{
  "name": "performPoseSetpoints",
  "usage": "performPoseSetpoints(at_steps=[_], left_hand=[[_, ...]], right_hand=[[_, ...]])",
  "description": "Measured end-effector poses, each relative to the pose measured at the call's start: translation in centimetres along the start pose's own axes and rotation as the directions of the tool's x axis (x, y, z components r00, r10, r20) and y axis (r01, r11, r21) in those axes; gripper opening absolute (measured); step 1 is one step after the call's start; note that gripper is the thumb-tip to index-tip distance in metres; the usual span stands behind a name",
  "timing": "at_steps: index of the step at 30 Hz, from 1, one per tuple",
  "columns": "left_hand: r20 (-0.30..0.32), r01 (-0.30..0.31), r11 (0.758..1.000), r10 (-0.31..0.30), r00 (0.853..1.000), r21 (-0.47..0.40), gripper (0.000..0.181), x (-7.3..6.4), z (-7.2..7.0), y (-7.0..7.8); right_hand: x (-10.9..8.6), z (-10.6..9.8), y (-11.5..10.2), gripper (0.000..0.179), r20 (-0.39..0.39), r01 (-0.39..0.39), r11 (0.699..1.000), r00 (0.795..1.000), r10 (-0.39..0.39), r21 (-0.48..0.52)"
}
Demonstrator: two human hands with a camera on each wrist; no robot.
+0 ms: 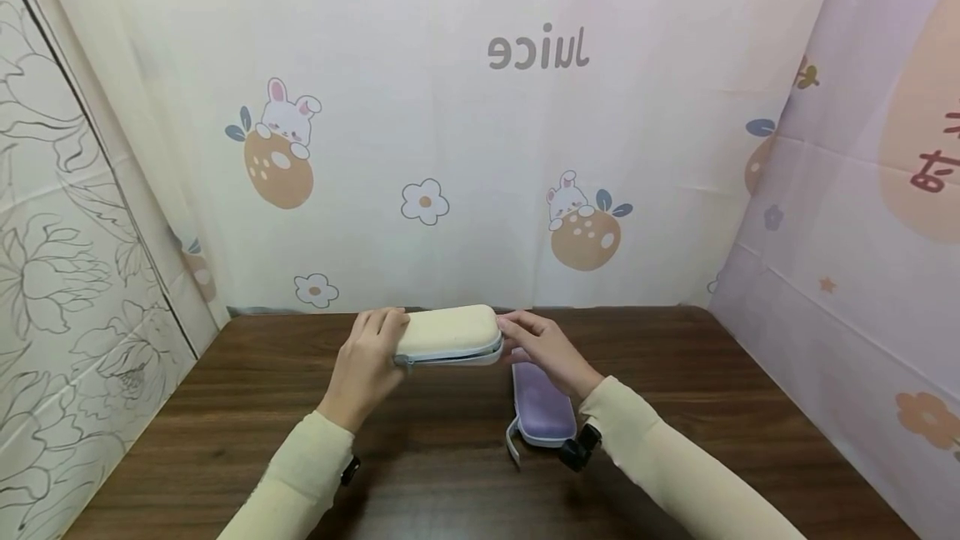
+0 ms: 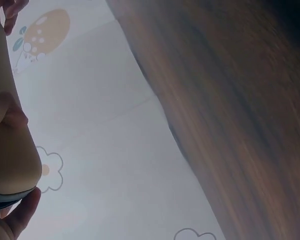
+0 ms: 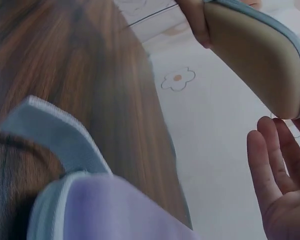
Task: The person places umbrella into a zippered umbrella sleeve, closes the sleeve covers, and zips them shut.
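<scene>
A cream zip case (image 1: 450, 330) is held up above the table, with a dark gap along its grey-blue zipper edge. My left hand (image 1: 367, 361) grips its left end, thumb on the near side by the zipper. At the other end, my right hand (image 1: 546, 348) pinches the corner. Seen from the right wrist, the fingers (image 3: 282, 162) of that hand reach the case's underside. Below the right hand, a purple zip case (image 1: 543, 402) lies on the table with a light grey strap (image 3: 60, 132) sticking out, partly covered by that hand.
The dark wood table (image 1: 247, 415) stretches under both arms. Behind it hangs a pale printed curtain (image 1: 480, 140), with more printed cloth along both sides. Black wrist cameras (image 1: 579, 447) sit on the sleeves, the right one close to the purple case.
</scene>
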State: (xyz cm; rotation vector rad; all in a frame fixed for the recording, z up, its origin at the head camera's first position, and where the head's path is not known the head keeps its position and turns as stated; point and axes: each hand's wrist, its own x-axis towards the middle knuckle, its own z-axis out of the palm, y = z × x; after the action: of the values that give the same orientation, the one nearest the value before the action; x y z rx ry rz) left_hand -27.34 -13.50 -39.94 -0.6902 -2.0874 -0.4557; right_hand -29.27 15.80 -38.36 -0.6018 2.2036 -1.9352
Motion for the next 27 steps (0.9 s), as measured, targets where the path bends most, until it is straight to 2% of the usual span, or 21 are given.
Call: performPoseSetpoints(at_steps=[3, 8, 14, 16, 18, 21, 24, 27], left_hand=[[0.003, -0.006, 1.0, 0.006, 1.0, 0.003, 0.063, -0.1, 0.0, 0.0], [0.002, 0.001, 1.0, -0.001, 1.0, 0.018, 0.063, -0.1, 0.1, -0.1], [0.01, 0.029, 0.999, -0.03, 1.0, 0.015, 0.06, 0.2, 0.0, 0.2], [0.014, 0.038, 0.999, -0.038, 0.999, 0.006, 0.06, 0.4, 0.0, 0.3], [0.017, 0.044, 0.999, -0.044, 0.999, -0.015, 0.06, 0.5, 0.0, 0.5], [0.023, 0.046, 0.996, -0.044, 0.999, -0.073, 0.063, 0.7, -0.1, 0.7], [0.032, 0.047, 0.989, -0.043, 0.999, -0.141, 0.066, 0.9, -0.2, 0.8], [0.039, 0.043, 0.981, -0.036, 0.999, -0.188, 0.07, 0.9, -0.3, 0.8]], right_hand=[[-0.2, -0.1, -0.2, 0.043, 0.005, -0.002, 1.0, 1.0, 0.002, -0.018], [-0.3, -0.3, -0.7, 0.054, 0.1, 0.004, 1.0, 0.995, -0.001, -0.025], [-0.7, -0.6, -1.1, 0.076, 0.236, 0.104, 0.99, 0.968, -0.08, -0.093], [-0.7, -0.4, -1.1, 0.085, 0.253, 0.151, 0.981, 0.96, -0.118, -0.119], [-0.7, 0.1, -1.1, 0.088, 0.23, 0.204, 0.964, 0.96, -0.162, -0.17], [-0.7, 0.9, -1.1, 0.083, 0.143, 0.269, 0.925, 0.961, -0.237, -0.268], [-0.7, 1.5, -1.3, 0.076, 0.058, 0.289, 0.897, 0.956, -0.286, -0.333], [-0.8, 1.8, -1.4, 0.074, 0.027, 0.291, 0.891, 0.953, -0.3, -0.349]])
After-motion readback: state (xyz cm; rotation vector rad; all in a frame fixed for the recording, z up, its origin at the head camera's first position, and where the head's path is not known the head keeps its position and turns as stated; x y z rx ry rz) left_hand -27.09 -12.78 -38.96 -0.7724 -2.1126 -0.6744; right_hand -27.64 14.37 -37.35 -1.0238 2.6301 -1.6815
